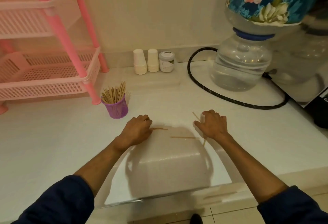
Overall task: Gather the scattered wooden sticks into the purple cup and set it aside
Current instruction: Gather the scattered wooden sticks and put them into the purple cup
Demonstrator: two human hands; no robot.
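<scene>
White counter point(53, 144) against a cream wall, seen from the head cam. The purple cup point(115, 107) sits up and left of the hands, already packed with sticks point(113, 94). A few strays are left on the counter: one point(158, 128) poking out from the left hand point(136, 131), one point(184, 137) lying loose between the hands, and a couple point(196, 116) under the right hand point(212, 126).

Left fingers are curled over its stick's end; whether it's really pinched, can't tell. Right hand is spread, fingers pressing down, nothing clearly gripped.

Risks, I'd guess: thin flat sticks are a pain to lift, so one could get flicked off the front edge. The crammed cup could also tip when more get jammed in.

Nearby: pink rack point(53, 74) just beside the cup, paper cups point(140, 62), a jar point(166, 61), a hose point(191, 74), a water jug point(241, 64). Nothing blocks the path to the cup.
</scene>
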